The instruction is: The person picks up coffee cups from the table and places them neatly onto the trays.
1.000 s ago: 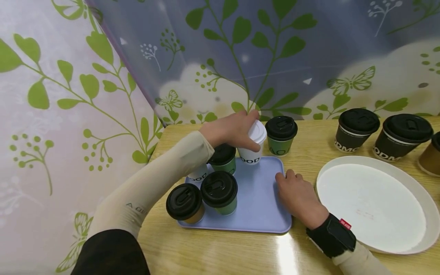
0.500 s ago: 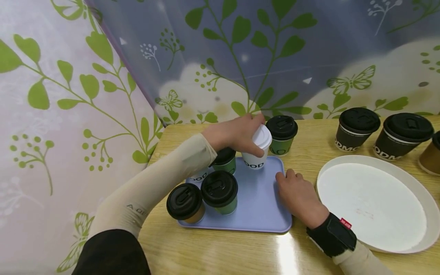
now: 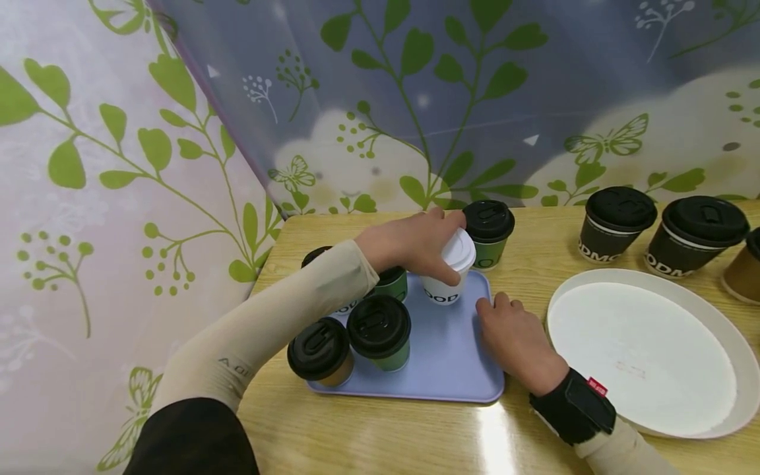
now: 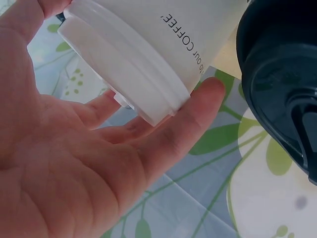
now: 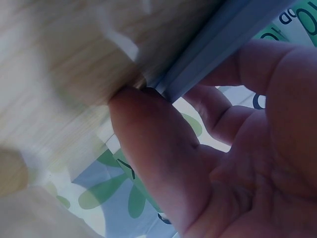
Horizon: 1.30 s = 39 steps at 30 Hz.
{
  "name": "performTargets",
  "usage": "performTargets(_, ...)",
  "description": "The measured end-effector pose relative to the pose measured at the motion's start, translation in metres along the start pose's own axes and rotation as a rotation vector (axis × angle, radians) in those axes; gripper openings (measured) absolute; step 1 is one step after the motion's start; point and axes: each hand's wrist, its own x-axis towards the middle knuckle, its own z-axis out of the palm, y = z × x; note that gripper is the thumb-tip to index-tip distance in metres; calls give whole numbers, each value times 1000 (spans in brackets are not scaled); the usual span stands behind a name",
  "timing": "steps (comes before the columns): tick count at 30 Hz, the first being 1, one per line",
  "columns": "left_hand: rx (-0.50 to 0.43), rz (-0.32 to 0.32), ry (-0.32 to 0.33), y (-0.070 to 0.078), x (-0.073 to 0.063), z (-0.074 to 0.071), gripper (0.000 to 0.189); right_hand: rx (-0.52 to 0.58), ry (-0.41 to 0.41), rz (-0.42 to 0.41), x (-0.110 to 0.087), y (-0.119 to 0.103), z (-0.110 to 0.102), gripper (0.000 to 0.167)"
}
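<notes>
The left hand curls its fingers round the white cup, mid-frame over the lavender tray, not yet released; the right hand pinches that tray's right rim; loading looks partway, with a tan cup and two green cups aboard, left of centre; two black cups stand off it, upper right, on the worktop; lids hide any contents.

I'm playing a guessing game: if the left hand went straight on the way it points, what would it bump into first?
Probably the green cup just past the white cup that the left hand holds. How big the gap is, I can't tell.
</notes>
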Motion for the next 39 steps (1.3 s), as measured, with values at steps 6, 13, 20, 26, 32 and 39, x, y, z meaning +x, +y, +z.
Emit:
performTargets(6,18,4,-10,3,1,3,76,9,3,-5,-1,0,1,9)
performTargets(13,20,5,-11,4,2,4,75,5,-12,0,0,-2,-1,9)
performTargets(20,28,-6,-18,2,5,4,75,2,-22,-1,1,-3,-3,11)
performTargets(26,34,-13,-17,-1,8,5,75,6,-15,4,1,-2,-2,11)
performTargets(32,27,-12,-22,0,8,6,74,6,8,-4,0,-2,-2,10)
performTargets(39,25,-6,-40,-1,11,12,73,3,40,-11,-1,-1,0,11)
